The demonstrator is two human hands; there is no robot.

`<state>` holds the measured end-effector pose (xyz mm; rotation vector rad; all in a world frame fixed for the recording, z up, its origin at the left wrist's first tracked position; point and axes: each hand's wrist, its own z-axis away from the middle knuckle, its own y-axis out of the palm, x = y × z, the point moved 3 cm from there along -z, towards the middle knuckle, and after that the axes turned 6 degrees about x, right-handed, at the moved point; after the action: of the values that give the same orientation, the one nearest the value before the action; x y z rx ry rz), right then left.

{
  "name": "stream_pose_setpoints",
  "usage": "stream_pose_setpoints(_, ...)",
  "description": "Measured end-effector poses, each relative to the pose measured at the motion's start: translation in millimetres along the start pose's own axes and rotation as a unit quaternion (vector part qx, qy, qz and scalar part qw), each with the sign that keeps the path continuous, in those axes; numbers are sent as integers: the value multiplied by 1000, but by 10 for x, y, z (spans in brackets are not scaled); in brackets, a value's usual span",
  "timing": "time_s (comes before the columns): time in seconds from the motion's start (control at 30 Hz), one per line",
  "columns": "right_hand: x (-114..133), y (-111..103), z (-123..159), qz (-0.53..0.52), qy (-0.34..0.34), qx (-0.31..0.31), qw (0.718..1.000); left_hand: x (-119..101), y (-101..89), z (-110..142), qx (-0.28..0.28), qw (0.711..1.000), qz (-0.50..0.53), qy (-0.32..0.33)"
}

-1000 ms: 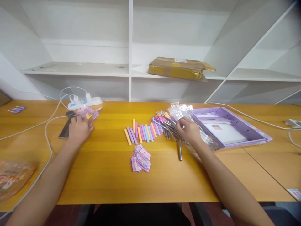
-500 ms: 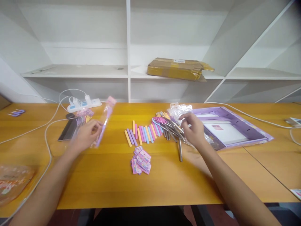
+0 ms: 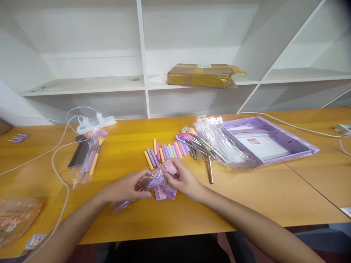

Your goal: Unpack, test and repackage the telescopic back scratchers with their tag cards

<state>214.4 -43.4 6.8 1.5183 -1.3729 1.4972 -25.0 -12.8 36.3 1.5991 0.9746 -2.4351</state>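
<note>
My left hand (image 3: 130,189) is closed around a back scratcher in a clear plastic bag (image 3: 144,181). Its purple hand-shaped head (image 3: 157,179) points right, and its purple handle end (image 3: 122,206) sticks out at lower left. My right hand (image 3: 185,180) pinches a pink printed card (image 3: 169,166) at the bag's head end; whether the card is inside the bag I cannot tell. Beneath lies a small pile of pink cards (image 3: 166,191), partly covered by the hands. Just behind are rows of pastel tubes (image 3: 164,151).
Loose back scratchers with metal rods (image 3: 210,155) lie to the right beside clear bags (image 3: 227,142) and a purple box (image 3: 260,160). At left are bagged back scratchers (image 3: 91,157), a black object (image 3: 79,153), a power strip (image 3: 97,124) and white cables. A taped carton (image 3: 200,75) sits on the shelf.
My left hand has brought the bagged back scratcher from the left to the middle, above the cards. My right hand has moved left from the loose back scratchers and pinches a pink card.
</note>
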Motion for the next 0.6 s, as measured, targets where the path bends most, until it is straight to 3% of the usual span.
stream_pose_setpoints(0.2,-125,113,99,159,-79,-52,983,-44,320,-66,68,989,127,-25)
stream_pose_setpoints(0.33,-245,19,62,162,-88,-53,981,-11,295,-4,61,991,111,-33)
stream_pose_setpoints(0.5,5,-160,57,181,-184,-29,966,82,253,10,61,986,149,-35)
stream_pose_setpoints(0.6,96,-212,58,152,-168,-11,974,108,241,-15,50,986,157,-9)
